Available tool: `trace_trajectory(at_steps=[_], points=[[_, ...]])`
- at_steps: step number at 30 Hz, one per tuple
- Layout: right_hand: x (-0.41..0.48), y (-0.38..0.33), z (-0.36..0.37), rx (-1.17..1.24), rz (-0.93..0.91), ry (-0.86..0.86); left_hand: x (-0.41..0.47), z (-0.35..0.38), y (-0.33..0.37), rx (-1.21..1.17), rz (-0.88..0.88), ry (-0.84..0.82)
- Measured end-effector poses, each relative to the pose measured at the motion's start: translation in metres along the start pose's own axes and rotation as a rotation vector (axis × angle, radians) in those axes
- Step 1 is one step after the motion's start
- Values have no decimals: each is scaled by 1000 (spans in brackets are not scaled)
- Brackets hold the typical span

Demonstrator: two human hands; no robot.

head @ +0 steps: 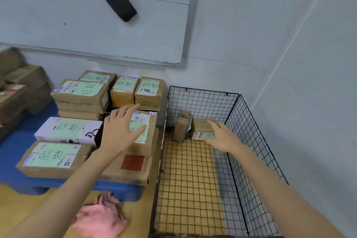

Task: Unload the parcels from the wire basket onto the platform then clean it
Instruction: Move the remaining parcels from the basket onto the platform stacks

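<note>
Basket (251, 141): two parcels remain at its far end, one upright (182, 125), one lying just right of it (201, 128), touching. Right hand (224, 139) is inside the basket, fingers straight, touching the lying parcel. Left hand (121, 131) is spread flat over a stacked parcel (152, 131) on the platform (11, 149) left of the basket. Pink cloth (98, 218) lies by the basket's near left corner.

The blue platform (11, 160) is set on the yellow floor (23, 210) and is covered with labelled cardboard parcels (54, 158), some stacked, while a pink cloth (98, 218) and the wire basket (202, 102) are laid on the floor just beside it.
</note>
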State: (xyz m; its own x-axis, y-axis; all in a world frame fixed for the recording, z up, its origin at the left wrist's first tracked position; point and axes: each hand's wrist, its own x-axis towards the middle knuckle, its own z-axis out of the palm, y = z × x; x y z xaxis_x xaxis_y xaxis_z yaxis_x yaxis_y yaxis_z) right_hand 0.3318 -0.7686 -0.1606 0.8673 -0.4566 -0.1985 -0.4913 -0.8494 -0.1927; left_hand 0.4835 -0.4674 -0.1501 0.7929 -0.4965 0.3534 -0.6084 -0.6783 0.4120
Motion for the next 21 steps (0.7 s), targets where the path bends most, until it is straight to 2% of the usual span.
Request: trace_trajectory(at_steps=[5,12,21], points=[[2,21,-2,23,-62,-35,3,0,68,4,91,24],[15,36,0,70,-92,-64,20,34,134,50,144,-82],[45,50,19,186,-13,-73,53,114,153,19,33,-316]])
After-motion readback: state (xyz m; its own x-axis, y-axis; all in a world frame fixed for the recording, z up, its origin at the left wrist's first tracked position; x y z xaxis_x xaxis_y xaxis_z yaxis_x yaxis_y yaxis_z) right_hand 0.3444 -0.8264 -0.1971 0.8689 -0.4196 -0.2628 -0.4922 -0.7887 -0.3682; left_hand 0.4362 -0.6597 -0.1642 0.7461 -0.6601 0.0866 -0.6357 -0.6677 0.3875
